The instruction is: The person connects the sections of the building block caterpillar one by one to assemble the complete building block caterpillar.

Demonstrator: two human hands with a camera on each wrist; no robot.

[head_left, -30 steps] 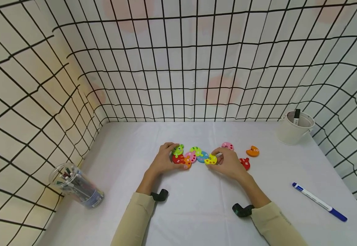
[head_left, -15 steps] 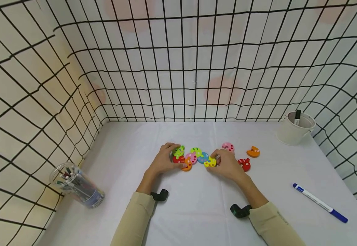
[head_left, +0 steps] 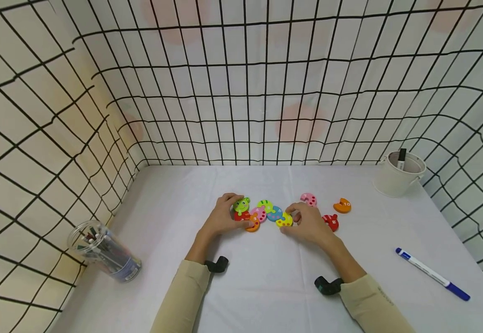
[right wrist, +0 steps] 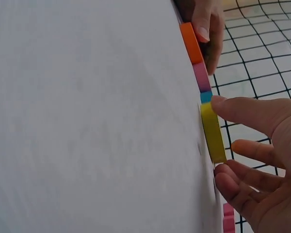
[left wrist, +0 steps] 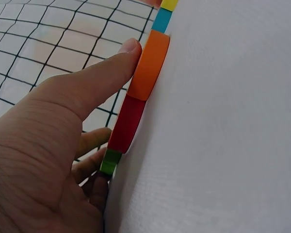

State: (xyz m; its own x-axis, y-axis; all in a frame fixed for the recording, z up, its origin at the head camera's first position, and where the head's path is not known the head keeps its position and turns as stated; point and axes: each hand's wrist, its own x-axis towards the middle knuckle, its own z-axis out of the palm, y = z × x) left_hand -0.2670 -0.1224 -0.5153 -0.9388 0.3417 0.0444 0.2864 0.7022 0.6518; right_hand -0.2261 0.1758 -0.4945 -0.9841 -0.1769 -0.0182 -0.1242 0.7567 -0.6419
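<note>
A row of colourful puzzle pieces forms a caterpillar on the white cloth. From the left come a smiling green head, then red, orange, pink, lime, blue and yellow pieces. My left hand holds the left end, fingers by the head and thumb against the orange piece. At the right end, my right hand pinches the yellow piece, which lies against the blue one; the thumb shows at its edge.
Loose pink, orange and red pieces lie around the right hand. A blue-capped marker lies at the right. A white bucket holds a marker. A jar of pens leans at the left; black wire mesh surrounds the table.
The yellow piece has shifted slightly toward me and turned a little under the right hand, settling against the blue piece. The left hand stays nearly still.
</note>
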